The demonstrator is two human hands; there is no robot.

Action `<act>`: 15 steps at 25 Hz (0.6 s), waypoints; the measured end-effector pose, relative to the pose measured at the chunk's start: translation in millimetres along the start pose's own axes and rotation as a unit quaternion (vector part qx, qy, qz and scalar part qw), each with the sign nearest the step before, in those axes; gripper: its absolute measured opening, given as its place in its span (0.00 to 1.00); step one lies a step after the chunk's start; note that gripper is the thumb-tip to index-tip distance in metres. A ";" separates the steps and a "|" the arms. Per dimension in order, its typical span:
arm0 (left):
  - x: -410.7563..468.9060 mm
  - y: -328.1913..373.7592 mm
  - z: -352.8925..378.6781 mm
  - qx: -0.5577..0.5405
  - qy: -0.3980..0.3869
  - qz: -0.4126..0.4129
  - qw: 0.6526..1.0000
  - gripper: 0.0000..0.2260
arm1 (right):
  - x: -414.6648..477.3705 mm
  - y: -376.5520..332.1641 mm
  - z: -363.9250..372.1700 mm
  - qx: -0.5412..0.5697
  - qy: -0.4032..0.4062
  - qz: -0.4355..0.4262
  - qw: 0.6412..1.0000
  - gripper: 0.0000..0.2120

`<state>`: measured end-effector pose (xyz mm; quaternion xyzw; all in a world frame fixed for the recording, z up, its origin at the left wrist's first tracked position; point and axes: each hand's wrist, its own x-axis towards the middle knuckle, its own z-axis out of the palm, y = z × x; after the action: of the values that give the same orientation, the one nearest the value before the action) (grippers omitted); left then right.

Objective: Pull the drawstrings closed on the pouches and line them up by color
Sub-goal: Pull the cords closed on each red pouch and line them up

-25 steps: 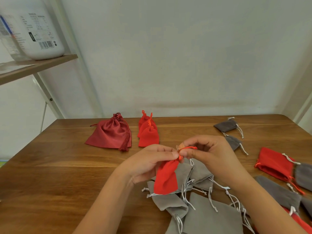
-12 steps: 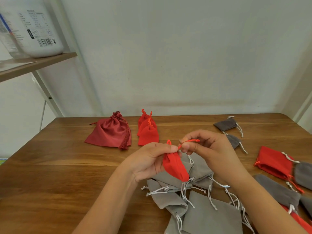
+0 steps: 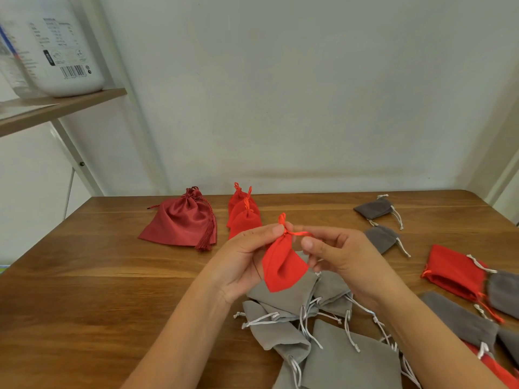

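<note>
A small bright red pouch (image 3: 282, 266) hangs above the table between my hands, its neck cinched. My left hand (image 3: 244, 259) pinches that neck. My right hand (image 3: 337, 256) pinches the red drawstring (image 3: 299, 233) that runs sideways from the neck. Behind my hands, closed bright red pouches (image 3: 243, 216) lie stacked in a column beside a larger dark red satin pouch (image 3: 182, 220). Two closed dark grey pouches (image 3: 375, 207) lie one behind the other at the back right. A heap of light grey pouches (image 3: 295, 301) with white strings lies under my hands.
At the right edge lie an open red pouch (image 3: 452, 272) and more grey pouches (image 3: 460, 318). A wooden shelf (image 3: 59, 108) at upper left holds a big white plastic container (image 3: 56, 46). The table (image 3: 98, 290) meets the wall at the back.
The red pouch has risen and its neck is now fully gathered. My right hand has drawn the red string out to the right while my left hand keeps its pinch.
</note>
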<state>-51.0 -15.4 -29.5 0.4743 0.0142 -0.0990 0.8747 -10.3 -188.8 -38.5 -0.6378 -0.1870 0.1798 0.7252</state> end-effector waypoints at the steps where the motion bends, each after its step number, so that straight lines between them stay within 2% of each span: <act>1: 0.3 0.0 2.7 0.024 0.020 0.017 0.999 0.05 | -0.4 0.9 0.8 0.001 -0.006 0.025 1.000 0.18; 3: 1.5 -2.2 4.9 0.092 0.045 0.045 0.994 0.06 | -0.4 1.4 2.5 0.004 -0.024 0.041 0.999 0.19; 6: 1.6 -5.3 3.3 0.168 0.063 0.060 0.982 0.07 | -0.1 -2.4 -4.9 -0.037 -0.036 0.009 0.999 0.13; 9: 0.2 -6.1 4.9 0.211 0.052 0.049 0.975 0.06 | -1.8 -10.6 -21.7 -0.202 -0.060 0.008 0.978 0.08; 11: -0.8 -6.3 6.2 0.234 0.031 0.033 0.971 0.07 | -3.5 -15.1 -29.5 -0.294 -0.047 -0.005 0.955 0.06; 13: -1.5 -6.9 5.6 0.259 0.013 0.006 0.966 0.10 | -4.2 -16.7 -28.9 -0.343 -0.010 -0.068 0.937 0.03; 15: -3.0 -7.0 4.8 0.287 -0.017 -0.020 0.958 0.11 | -4.4 -15.3 -23.6 -0.326 -0.001 -0.146 0.934 0.02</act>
<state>-55.6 -22.7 -32.2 0.7032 -0.0206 -0.1245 0.6997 -2.0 -213.1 -26.2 -0.8048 -0.3274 0.0020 0.4952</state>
